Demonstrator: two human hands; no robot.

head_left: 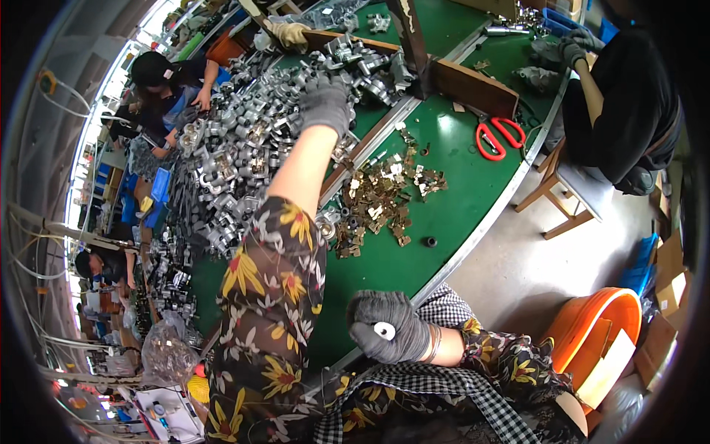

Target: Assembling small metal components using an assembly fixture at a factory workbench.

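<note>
My left arm stretches forward across the green bench point(462, 211). My left hand point(325, 103), in a grey knit glove, lies on a large heap of grey metal castings point(248, 148). Its fingertips blend into the grey parts, so what they hold, if anything, does not show. Close to my body, over the near edge of the bench, my right hand point(388, 327) is closed in a grey glove. A small white round piece with a dark centre point(384, 331) shows in its grip. Between the hands lies a loose pile of small brass-coloured metal plates point(384, 196).
Red-handled scissors point(499, 139) and a small black ring point(430, 242) lie on the bench. A wooden divider point(473, 87) and a post stand behind. Co-workers sit at the far left and far right. An orange tub point(621, 303) and a stool point(580, 192) stand right.
</note>
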